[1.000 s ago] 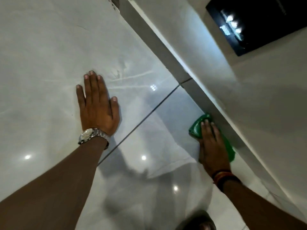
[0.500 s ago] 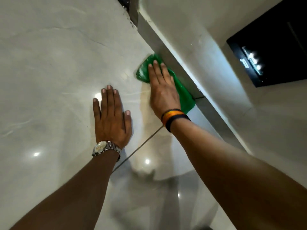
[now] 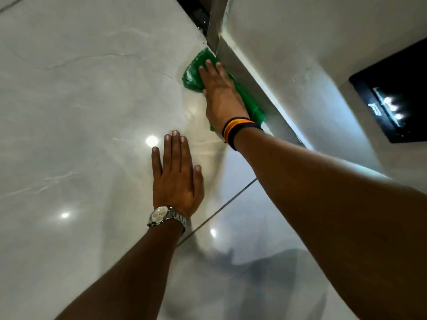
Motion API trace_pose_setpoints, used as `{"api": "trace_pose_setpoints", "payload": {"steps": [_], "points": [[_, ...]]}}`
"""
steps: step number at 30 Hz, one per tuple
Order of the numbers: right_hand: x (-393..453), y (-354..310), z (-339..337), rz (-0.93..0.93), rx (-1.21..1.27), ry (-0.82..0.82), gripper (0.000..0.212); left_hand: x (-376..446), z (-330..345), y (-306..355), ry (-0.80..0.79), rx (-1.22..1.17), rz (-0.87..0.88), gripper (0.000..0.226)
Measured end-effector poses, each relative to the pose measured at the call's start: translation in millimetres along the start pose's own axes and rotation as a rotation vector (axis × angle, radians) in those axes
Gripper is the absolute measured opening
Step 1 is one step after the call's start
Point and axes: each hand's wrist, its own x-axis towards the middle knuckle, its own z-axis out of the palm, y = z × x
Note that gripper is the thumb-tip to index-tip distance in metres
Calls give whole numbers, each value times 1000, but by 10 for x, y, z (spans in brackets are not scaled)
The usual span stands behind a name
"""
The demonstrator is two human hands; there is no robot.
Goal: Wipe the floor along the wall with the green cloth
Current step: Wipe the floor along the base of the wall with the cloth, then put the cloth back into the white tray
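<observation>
The green cloth (image 3: 196, 72) lies flat on the glossy floor (image 3: 80, 100), its long edge touching the skirting (image 3: 245, 65) at the wall's corner. Likely risk — it bunches there or the bracing palm slides. The right hand (image 3: 221, 98) presses it, fingers together and extended; the left hand (image 3: 176, 176) rests flat, fingers slightly spread.

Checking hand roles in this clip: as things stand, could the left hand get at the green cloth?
Probably yes. The left hand lies flat on the floor with bare tile between it and the green cloth. Only the right hand, pressing flat on the cloth by the skirting, covers much of it.
</observation>
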Motion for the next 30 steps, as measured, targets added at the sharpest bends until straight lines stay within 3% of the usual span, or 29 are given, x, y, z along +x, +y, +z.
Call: {"api": "trace_pose_setpoints", "payload": {"steps": [3,7,15,18,21,24,30], "points": [[-786,203,7,33,38,12,76,-2,-47,18,9,-4,4,73],[-1944,651,-122,165,37,-66,60,3,-94,28,-19,-24,7,71],[-1466,480,16,176,-26,-75,66,13,-140,-12,-87,-57,31,73],[-1970,709,-122,171,-112,-156,73,-67,-297,-90,-230,-76,88,76],[-2709,977,-272,315,-110,-236,77,-332,-540,-114,-418,-113,70,78],[-3118,1118,-460,447,-44,-334,80,-721,-821,0,-499,-84,68,79],[-3512,456,-1002,471,125,-199,79,-1111,-1658,431,-498,-87,128,73]]}}
